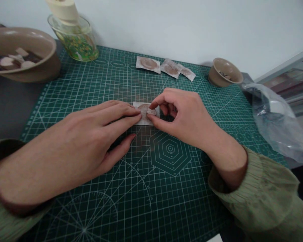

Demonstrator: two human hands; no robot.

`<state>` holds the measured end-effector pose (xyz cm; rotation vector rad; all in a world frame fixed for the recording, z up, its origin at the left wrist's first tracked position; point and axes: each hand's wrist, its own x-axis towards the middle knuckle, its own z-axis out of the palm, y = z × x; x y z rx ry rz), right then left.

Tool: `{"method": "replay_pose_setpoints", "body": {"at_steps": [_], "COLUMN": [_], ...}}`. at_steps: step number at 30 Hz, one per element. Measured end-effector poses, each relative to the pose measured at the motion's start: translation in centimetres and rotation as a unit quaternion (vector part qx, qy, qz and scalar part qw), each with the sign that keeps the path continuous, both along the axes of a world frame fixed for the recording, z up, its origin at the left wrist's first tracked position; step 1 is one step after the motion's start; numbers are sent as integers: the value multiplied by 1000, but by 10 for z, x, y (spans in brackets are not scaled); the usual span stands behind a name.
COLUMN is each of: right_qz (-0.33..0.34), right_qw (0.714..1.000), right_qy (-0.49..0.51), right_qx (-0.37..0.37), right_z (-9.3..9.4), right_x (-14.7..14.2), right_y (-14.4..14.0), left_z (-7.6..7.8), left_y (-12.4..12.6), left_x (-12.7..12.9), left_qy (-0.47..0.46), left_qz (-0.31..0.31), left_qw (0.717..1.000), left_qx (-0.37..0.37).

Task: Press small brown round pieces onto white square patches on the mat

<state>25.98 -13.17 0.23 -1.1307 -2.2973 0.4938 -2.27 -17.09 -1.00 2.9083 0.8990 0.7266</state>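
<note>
A small whitish packet or sheet with a brownish round patch lies on the green cutting mat. My left hand rests flat with its fingers stretched out, the fingertips touching the packet's left part. Between the thumb and forefinger of my right hand is a small pale piece with dark line markings. That piece is over the right part of the packet, and whether it touches the surface I cannot tell. My right hand's other fingers curl inward.
Similar packets lie near the wall. A large brown bowl with assorted pieces stands at left, beside a patterned glass holding something cream-coloured. At right are a small brown bowl with bits inside and a clear plastic bag.
</note>
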Motion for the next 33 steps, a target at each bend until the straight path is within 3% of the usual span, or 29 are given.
{"method": "replay_pose_setpoints", "body": {"at_steps": [21, 33], "right_qz": [0, 48], "right_qw": [1000, 998], "right_qy": [-1, 28], "right_qx": [7, 21], "right_z": [-2, -5], "right_x": [-4, -4], "right_y": [-1, -3], "left_z": [-7, -14], "left_y": [-3, -9], "left_x": [-2, -7], "left_qy": [8, 2], "left_qz": [42, 43], "left_qw": [999, 999], "left_qx": [-16, -11]}}
